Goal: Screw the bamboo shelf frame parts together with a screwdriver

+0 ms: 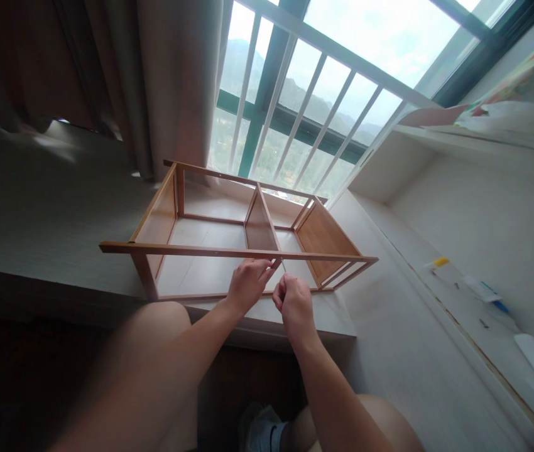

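Note:
A light wooden shelf frame (163,216) lies on its side on a pale window ledge, with a middle divider panel (261,226). Its near rail (177,250) runs left to right in front of me. My left hand (247,284) pinches the rail where the divider meets it, fingers closed on the wood. My right hand (294,302) is a fist just to the right, closed round a thin metal tool (283,266) whose tip points up at the same joint.
The ledge (59,207) ends in an edge near my knees. Curtains (173,75) hang at the back left, a barred window (314,107) behind the frame. At right, a white counter (465,295) carries small screws and packets.

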`<state>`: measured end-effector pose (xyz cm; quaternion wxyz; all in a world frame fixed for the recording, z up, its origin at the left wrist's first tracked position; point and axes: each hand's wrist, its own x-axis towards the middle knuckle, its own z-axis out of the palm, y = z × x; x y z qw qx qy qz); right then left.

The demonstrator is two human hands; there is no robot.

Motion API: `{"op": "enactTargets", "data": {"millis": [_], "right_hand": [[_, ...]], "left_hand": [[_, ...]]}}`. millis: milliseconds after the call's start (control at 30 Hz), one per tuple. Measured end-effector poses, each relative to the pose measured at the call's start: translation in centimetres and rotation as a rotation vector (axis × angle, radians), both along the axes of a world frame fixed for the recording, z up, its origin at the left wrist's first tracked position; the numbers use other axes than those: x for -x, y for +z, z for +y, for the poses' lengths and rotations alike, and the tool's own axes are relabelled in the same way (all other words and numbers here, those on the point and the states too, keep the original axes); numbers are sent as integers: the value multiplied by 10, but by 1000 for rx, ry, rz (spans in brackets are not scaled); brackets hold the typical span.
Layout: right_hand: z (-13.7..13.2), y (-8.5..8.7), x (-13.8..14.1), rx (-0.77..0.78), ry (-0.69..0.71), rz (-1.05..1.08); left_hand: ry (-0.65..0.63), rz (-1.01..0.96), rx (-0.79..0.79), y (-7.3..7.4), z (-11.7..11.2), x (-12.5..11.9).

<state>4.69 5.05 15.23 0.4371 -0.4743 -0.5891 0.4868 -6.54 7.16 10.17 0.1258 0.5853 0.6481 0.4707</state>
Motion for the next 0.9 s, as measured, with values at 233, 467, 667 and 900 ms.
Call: {"op": "enactTargets", "data": {"millis": [233, 467, 667, 900], "right_hand": [[2, 6, -6, -224, -48, -521], [3, 32, -13, -361, -49, -1126], [2, 46, -10, -433, -34, -1378], [3, 34, -12, -492, -38, -1350]], "left_hand": [[10, 2, 0, 0, 0, 0], [-9, 4, 11, 2, -1, 0], [5, -8, 11, 2, -1, 0], [9, 4, -2, 3, -1, -1]]}}
